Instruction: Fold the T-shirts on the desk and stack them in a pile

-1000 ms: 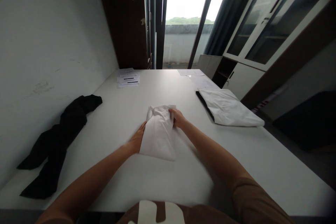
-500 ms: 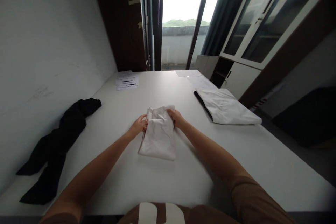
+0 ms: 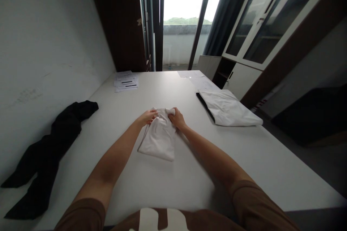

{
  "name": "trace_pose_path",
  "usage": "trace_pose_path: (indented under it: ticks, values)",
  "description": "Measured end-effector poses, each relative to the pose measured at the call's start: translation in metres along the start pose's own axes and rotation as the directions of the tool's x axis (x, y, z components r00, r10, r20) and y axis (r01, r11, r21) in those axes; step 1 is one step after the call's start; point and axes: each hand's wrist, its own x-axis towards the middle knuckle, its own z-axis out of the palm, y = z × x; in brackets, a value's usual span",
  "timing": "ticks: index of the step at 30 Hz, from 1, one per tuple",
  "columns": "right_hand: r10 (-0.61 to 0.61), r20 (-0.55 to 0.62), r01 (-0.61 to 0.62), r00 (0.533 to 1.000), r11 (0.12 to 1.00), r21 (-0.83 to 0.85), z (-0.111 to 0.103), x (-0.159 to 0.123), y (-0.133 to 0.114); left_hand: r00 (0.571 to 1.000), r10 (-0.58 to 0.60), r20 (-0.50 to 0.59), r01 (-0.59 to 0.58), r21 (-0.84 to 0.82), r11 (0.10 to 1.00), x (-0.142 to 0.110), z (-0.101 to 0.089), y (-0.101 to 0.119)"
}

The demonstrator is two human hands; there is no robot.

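A folded white garment (image 3: pixel 158 138) lies in the middle of the white table (image 3: pixel 189 187), narrow end toward the window. My left hand (image 3: pixel 146 117) grips its far left corner with curled fingers. My right hand (image 3: pixel 176 118) is closed on the bunched cloth at its far right corner. Both hands sit close together at the garment's far end.
A black garment (image 3: pixel 46 148) lies crumpled along the wall at left. A folded white garment on something dark (image 3: pixel 227 108) rests at the right edge. Printed papers (image 3: pixel 125 80) and more sheets (image 3: pixel 199 79) lie at the far end. Cabinets stand at right.
My left hand slid from the garment's left side up to its far corner. Both hands drew closer together, bunching the far end. The camera view shifted slightly.
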Motion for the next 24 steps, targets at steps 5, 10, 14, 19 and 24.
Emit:
trace_pose_path:
  ticks: [5, 10, 14, 19, 24]
  values:
    - [-0.016, 0.007, 0.014, 1.000, 0.981, 0.196, 0.001, 0.013, 0.013, 0.987, 0.072, -0.140, -0.092, -0.142, 0.986, 0.022, 0.018, -0.001]
    - [-0.065, 0.027, 0.053, 0.998, 0.943, 0.329, 0.001, 0.019, 0.016, 0.972, 0.102, -0.213, -0.154, -0.244, 0.957, 0.027, 0.028, -0.007]
    - [-0.027, 0.047, 0.010, 0.999, 0.944, 0.329, 0.003, 0.018, 0.014, 0.954, 0.153, -0.256, -0.219, -0.254, 0.942, 0.022, 0.037, -0.015]
    - [-0.025, 0.055, 0.019, 0.998, 0.995, 0.097, 0.000, 0.011, 0.008, 0.863, 0.274, -0.425, -0.357, -0.128, 0.925, 0.020, 0.028, -0.013]
    - [-0.042, 0.017, 0.042, 0.999, 0.998, -0.042, -0.004, 0.009, 0.001, 0.805, 0.376, -0.458, -0.370, 0.107, 0.923, 0.013, 0.012, -0.018]
